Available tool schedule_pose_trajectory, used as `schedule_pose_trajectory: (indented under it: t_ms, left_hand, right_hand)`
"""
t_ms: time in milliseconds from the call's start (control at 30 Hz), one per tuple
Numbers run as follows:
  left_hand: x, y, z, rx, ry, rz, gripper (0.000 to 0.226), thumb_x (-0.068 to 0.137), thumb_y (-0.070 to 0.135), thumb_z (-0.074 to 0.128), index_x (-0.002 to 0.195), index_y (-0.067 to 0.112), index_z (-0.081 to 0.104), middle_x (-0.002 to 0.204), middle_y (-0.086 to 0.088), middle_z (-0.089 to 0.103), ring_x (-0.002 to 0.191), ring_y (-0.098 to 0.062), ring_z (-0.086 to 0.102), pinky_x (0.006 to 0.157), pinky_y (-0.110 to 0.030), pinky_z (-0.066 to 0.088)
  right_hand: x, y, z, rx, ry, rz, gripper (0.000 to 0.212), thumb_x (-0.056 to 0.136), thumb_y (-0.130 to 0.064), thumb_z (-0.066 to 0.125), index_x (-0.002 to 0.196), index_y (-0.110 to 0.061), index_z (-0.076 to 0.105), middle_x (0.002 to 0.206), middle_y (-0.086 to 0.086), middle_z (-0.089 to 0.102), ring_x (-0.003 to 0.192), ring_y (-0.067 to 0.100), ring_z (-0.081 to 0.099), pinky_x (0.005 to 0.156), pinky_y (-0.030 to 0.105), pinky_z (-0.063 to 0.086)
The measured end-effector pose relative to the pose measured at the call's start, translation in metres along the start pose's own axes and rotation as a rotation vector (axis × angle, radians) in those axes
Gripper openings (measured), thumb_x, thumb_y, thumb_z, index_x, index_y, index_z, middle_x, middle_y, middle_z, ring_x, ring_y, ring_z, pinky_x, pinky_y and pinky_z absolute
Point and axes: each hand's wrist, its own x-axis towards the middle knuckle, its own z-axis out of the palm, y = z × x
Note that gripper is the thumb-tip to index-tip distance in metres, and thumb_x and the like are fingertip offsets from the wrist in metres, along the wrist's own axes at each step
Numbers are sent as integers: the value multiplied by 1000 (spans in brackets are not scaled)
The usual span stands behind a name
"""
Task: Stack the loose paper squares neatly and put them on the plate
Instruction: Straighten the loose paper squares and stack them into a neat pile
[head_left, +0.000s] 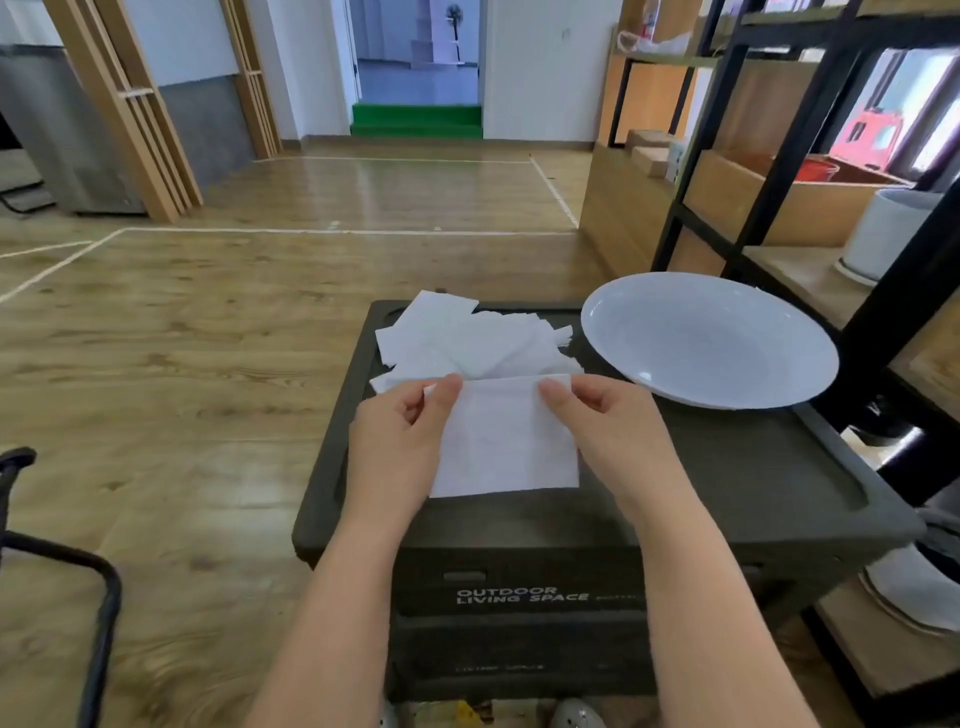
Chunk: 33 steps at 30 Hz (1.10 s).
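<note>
Paper pile (467, 338) on box lid (727, 467), plate (709, 340) to its right

Single head-worn wide-angle view, looking forward and down from close above a dark storage box (727, 499) used as a table. Beyond it, wooden floor (208, 338) stretching away to a far doorway (415, 52). Straight lines bowed near the edges.

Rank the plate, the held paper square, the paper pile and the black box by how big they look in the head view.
1. black box
2. plate
3. paper pile
4. held paper square, though it looks close to the pile.
</note>
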Motion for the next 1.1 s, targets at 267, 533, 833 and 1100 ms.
schedule_pose_trajectory:
  t_ms: [267, 533, 833, 1100]
  left_hand:
    - [1, -21, -10, 236, -187, -257, 34, 86, 39, 64, 67, 11, 63, 62, -4, 66, 57, -20, 61, 56, -37, 51]
    - [3, -24, -10, 772, -54, -212, 39, 81, 43, 67, 60, 16, 49, 54, 5, 46, 46, -10, 41, 43, -23, 25]
    - [38, -6, 23, 694, -3, 190, 29, 82, 26, 69, 107, 25, 54, 102, 6, 58, 92, -14, 54, 64, -22, 39]
    - [52, -14, 37, 656, 73, 235, 22, 92, 19, 59, 109, 19, 72, 102, 0, 72, 94, -21, 61, 72, -32, 49]
  right_hand:
    - [-1, 19, 18, -210, 57, 115, 13, 86, -47, 57, 84, -34, 59, 80, -19, 61, 68, 1, 56, 53, 14, 36]
    - [6, 31, 37, -588, 92, 76, 22, 83, -38, 65, 67, -29, 53, 66, -15, 54, 60, 2, 51, 47, 12, 32]
    - [15, 24, 25, -445, 152, 91, 28, 75, -43, 72, 80, -32, 47, 68, -12, 55, 57, 4, 54, 46, 15, 34]
    - [7, 20, 28, -235, 150, -32, 23, 77, -38, 72, 68, -29, 52, 53, -7, 51, 52, -2, 52, 44, 7, 39]
